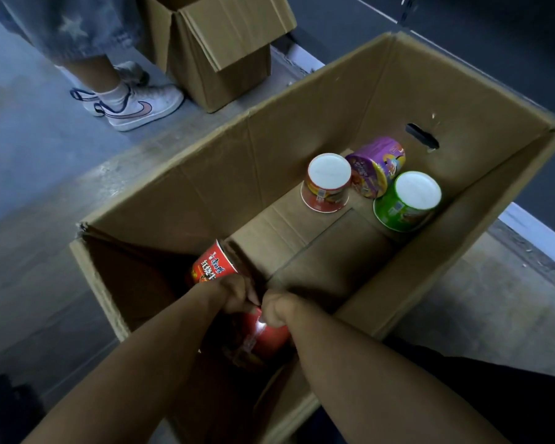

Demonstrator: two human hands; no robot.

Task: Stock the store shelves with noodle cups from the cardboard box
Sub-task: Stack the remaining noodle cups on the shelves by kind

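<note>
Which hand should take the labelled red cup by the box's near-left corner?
Left. The left hand lies right beside the labelled red cup; the right hand is curled over the other red cup, farther away.

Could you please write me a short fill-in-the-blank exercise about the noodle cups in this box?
The purple cup lies on its ____.
The green cup stands upside ____.
The far end of the cardboard box holds ____ cups.
Missing words: side; down; three.
</note>
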